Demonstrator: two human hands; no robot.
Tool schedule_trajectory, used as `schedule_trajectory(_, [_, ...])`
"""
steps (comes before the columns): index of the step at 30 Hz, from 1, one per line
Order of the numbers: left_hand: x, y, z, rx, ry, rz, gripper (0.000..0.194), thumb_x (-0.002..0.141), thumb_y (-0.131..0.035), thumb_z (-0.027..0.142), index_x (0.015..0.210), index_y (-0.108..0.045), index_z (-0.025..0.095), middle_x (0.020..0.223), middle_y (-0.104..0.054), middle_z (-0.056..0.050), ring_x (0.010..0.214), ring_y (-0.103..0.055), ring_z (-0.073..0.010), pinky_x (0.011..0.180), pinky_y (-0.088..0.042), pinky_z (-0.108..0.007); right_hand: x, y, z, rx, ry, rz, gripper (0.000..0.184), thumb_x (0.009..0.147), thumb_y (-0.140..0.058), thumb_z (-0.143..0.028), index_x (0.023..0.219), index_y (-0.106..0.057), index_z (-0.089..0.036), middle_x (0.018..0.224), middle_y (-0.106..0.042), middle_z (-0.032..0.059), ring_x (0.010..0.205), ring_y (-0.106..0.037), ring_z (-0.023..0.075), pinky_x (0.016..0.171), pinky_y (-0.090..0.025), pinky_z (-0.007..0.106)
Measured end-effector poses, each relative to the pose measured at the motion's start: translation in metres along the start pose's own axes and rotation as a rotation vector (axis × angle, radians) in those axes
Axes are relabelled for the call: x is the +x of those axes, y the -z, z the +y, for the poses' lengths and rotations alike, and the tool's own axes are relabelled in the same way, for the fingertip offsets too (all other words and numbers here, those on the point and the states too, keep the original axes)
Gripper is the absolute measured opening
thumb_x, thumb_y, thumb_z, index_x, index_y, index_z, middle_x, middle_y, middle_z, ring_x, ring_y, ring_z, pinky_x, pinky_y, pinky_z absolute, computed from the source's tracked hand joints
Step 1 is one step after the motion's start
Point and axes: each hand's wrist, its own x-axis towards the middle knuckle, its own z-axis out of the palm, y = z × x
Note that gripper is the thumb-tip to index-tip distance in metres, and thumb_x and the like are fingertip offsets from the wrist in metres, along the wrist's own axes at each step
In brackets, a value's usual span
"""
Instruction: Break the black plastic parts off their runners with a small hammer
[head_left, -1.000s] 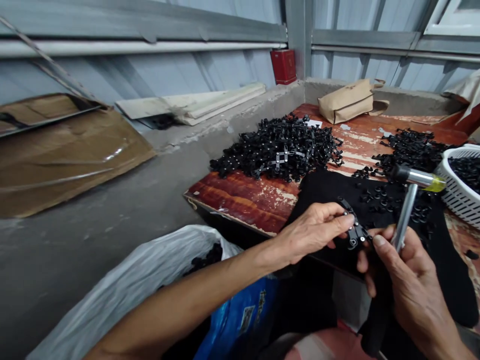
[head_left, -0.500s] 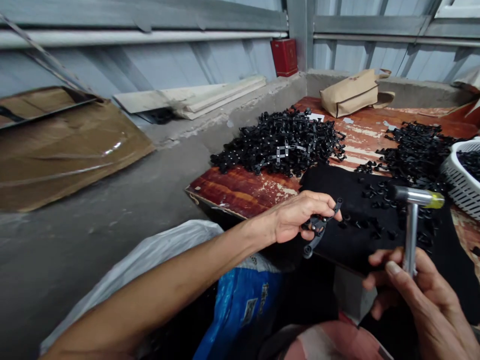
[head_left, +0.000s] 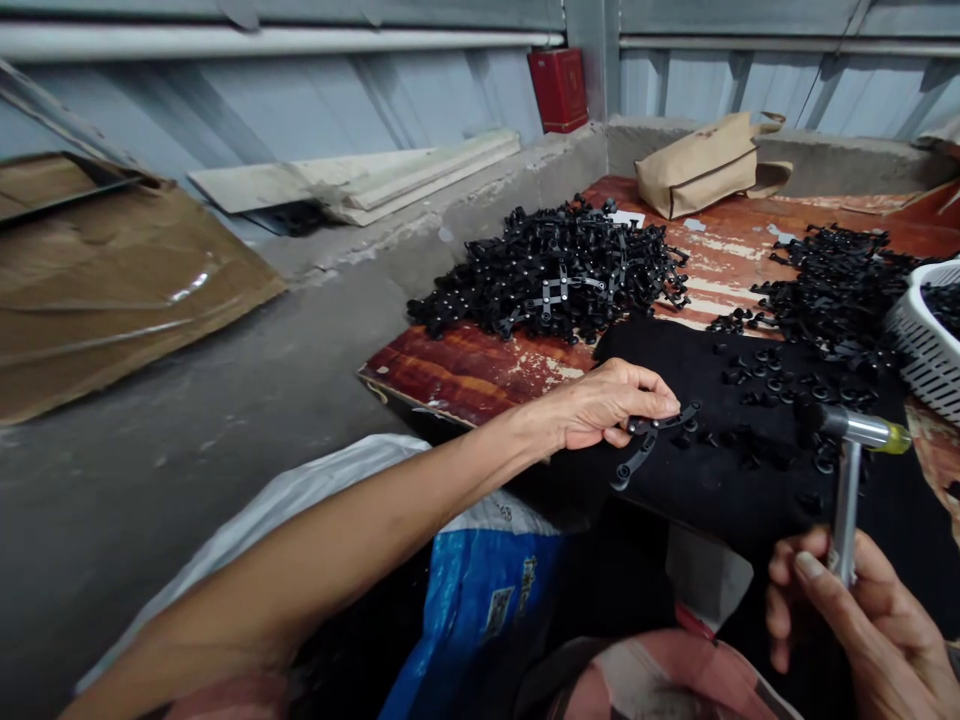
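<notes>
My left hand (head_left: 615,402) pinches a black jointed linkage piece (head_left: 639,462) above the near edge of a black cloth (head_left: 720,490). Two arms of the piece stick out past my fingertips. In my right hand (head_left: 862,610) is a small mallet (head_left: 846,500), held upright by its metal handle. Its head has one black face and one yellow face. Small black parts (head_left: 772,385) lie scattered on the cloth between and beyond my hands.
A heap of black linkages (head_left: 555,270) covers the table's left part. More black parts (head_left: 832,285) are piled at right beside a white basket (head_left: 930,340). Behind are a beige bag (head_left: 697,165) and red tin (head_left: 559,90). A blue and white sack (head_left: 480,600) stands below the table edge.
The linkage has turned in my left fingers, and more of it shows now. My right hand with the mallet has moved a little right and down. The view has shifted slightly.
</notes>
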Motion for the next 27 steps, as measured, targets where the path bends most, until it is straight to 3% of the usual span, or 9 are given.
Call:
schedule_trajectory(17, [-0.0016, -0.0047, -0.0013, -0.025, 0.055, 0.032, 0.010, 0.070, -0.064, 0.011, 0.063, -0.058, 0.010, 0.052, -0.043, 0.005, 0.037, -0.031, -0.0012, 0.033, -0.017, -0.013, -0.0004, -0.0032, -0.0040, -0.023, -0.045, 0.037, 0.029, 0.075, -0.070, -0.046, 0.090, -0.055, -0.026, 0.076, -0.063, -0.0026, 0.056, -0.055, 0.0120, 0.045, -0.047, 0.021])
schedule_trajectory(27, [-0.0032, -0.0093, 0.0013, 0.052, 0.070, 0.088, 0.012, 0.074, -0.061, 0.009, 0.063, -0.057, 0.010, 0.051, -0.041, 0.005, 0.039, -0.027, -0.0008, 0.032, -0.017, -0.011, -0.0005, 0.0006, -0.0027, -0.134, -0.019, 0.000, 0.025, 0.083, -0.061, -0.048, 0.094, -0.053, -0.028, 0.074, -0.060, -0.0038, 0.052, -0.052, 0.0103, 0.043, -0.044, 0.020])
